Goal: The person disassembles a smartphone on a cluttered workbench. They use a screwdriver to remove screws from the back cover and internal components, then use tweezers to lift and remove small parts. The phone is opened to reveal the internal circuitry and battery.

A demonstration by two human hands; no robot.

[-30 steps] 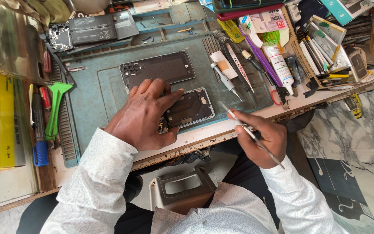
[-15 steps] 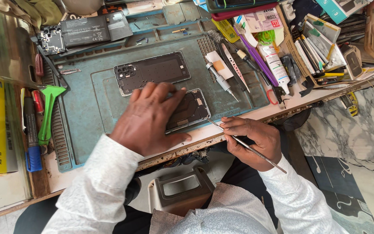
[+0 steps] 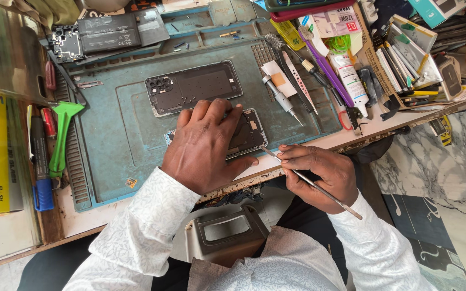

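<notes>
The left hand (image 3: pixel 203 148) is lying flat over an opened phone (image 3: pixel 246 132), its fingers spread and pressing down, apparently to be pinning the device so that it is not sliding while the tool is working at it; this grip is a flat press rather than a closed hold. The phone is resting on the teal mat (image 3: pixel 120 134) at the near edge of the worktop (image 3: pixel 384 125), its long axis running left to right with a slight tilt, the exposed end pointing right toward the tool. The right hand (image 3: pixel 322 175) is closing its grip around a thin metal pry tool (image 3: pixel 311 182), held like a pen, with the tip touching the phone's lower right corner and the shaft slanting down toward the person's lap. Just beyond the left hand, a detached back cover (image 3: pixel 192 86) is lying parallel, camera end to the left. A screwdriver (image 3: pixel 280 99) is lying on the mat nearby, probably within easy reach.
</notes>
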